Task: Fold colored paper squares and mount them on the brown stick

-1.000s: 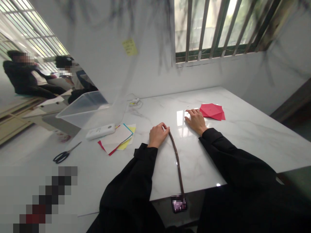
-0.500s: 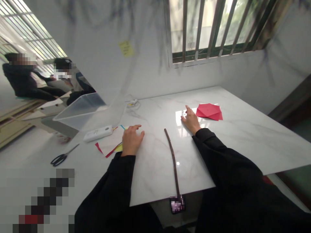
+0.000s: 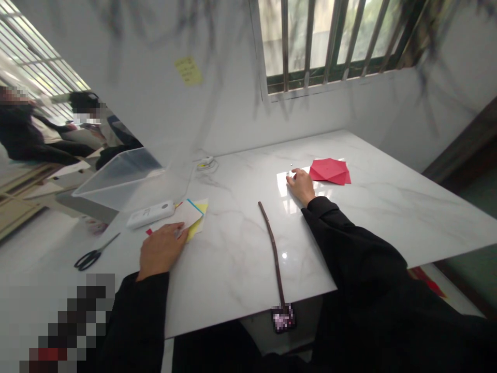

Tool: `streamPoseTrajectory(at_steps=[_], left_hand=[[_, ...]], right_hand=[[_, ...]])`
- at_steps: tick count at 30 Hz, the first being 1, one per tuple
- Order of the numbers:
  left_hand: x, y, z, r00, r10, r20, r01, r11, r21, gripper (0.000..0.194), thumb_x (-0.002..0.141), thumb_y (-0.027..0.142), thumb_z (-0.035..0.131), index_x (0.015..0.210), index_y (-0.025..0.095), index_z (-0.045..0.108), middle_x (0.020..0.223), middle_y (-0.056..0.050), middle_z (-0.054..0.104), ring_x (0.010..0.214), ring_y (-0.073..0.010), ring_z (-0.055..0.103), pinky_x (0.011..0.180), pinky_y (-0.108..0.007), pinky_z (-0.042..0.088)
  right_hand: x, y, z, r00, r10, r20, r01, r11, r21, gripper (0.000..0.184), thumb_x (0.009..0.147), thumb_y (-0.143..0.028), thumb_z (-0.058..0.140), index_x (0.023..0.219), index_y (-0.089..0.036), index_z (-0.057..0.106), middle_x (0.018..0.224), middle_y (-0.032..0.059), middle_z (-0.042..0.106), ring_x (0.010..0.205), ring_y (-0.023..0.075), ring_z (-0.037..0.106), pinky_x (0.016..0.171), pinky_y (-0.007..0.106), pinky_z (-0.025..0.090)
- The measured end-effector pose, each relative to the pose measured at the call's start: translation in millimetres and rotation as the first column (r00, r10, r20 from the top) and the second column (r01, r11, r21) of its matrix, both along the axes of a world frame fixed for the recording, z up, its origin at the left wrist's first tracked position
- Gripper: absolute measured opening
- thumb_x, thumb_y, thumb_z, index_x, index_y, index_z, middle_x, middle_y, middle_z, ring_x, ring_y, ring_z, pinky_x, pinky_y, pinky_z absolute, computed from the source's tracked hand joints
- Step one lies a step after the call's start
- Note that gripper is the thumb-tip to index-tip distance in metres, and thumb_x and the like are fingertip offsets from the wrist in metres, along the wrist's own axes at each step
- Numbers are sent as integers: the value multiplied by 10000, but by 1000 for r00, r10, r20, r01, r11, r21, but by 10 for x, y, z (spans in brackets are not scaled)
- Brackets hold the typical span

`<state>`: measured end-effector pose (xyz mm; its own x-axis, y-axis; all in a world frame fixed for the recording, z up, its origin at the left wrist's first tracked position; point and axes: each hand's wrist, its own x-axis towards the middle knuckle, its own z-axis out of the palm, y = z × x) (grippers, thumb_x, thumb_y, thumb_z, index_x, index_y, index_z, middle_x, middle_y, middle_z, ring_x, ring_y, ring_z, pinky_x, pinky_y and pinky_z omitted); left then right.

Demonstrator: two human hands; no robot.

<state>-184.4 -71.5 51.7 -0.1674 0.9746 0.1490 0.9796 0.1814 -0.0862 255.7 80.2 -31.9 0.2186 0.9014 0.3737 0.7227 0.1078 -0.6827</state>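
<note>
Because the left hand [image 3: 162, 250] hides some of the paper pile [image 3: 189, 213] under it, and the right hand [image 3: 303, 187] is by red paper [image 3: 330, 172], I can't tell if either pinches anything, but a rough push could scatter sheets.

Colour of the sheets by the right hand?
Red, the whole overlapping stack of sheets beside the right hand; clearest in the head view.
</note>
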Motion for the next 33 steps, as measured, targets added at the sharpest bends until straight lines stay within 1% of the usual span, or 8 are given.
streamPoseTrajectory(at_steps=[4,12,19,23,26,29,31,33], left_hand=[[132,-17,47,997,77,-20,-77,997,25,484,1013,432,385,1206,203,765,1274,-120,759,1105,-381,702,906,-489,537],[201,-34,6,995,96,-34,-94,995,41,463,1021,441,385,1133,217,774,1169,-165,760,1087,-381,687,805,-425,485],[75,-6,5,933,213,291,-243,968,70,285,873,525,679,964,272,774,990,-38,792,1025,-314,703,849,-382,483],[27,1,28,910,215,355,-276,952,130,250,829,489,736,938,268,782,900,-17,782,981,-292,701,871,-373,484],[88,-8,81,933,146,328,-238,936,261,244,849,458,714,970,265,802,860,-29,770,879,-288,686,850,-392,492],[277,-27,214,944,-57,325,-127,846,517,219,847,421,719,976,271,813,811,-19,749,774,-253,652,812,-376,496],[469,-30,348,885,-268,380,-57,748,661,195,849,412,728,939,259,808,826,-9,755,725,-212,638,787,-349,502],[695,1,488,724,-454,520,-56,712,700,227,848,442,764,958,246,795,875,-5,767,722,-181,643,766,-319,521]], right_hand=[[28,-10,26,994,2,-114,1,1000,28,359,961,-337,615,1241,-129,703,884,116,770,899,287,713,909,390,511],[65,2,10,982,-20,-186,30,998,54,327,914,-249,607,1184,-130,748,878,113,785,869,278,732,856,357,493],[70,-7,16,981,1,-195,10,999,53,312,887,-209,586,1127,-140,773,851,95,775,847,270,724,845,354,488],[72,-13,35,979,-17,-203,26,999,45,348,888,-211,577,1182,-136,749,861,101,775,867,282,724,856,363,486],[73,-15,47,976,-38,-216,47,998,38,376,886,-203,570,1216,-128,734,877,110,778,874,286,723,864,368,485],[69,-14,49,975,-29,-219,39,999,38,358,888,-202,565,1191,-134,743,870,109,779,871,283,722,869,368,484],[63,-14,45,974,-28,-223,38,998,42,341,902,-224,564,1179,-139,745,859,107,778,860,281,719,862,370,485],[56,-18,41,973,-17,-232,29,998,50,325,924,-275,570,1165,-145,745,848,103,775,841,277,717,848,370,488]])
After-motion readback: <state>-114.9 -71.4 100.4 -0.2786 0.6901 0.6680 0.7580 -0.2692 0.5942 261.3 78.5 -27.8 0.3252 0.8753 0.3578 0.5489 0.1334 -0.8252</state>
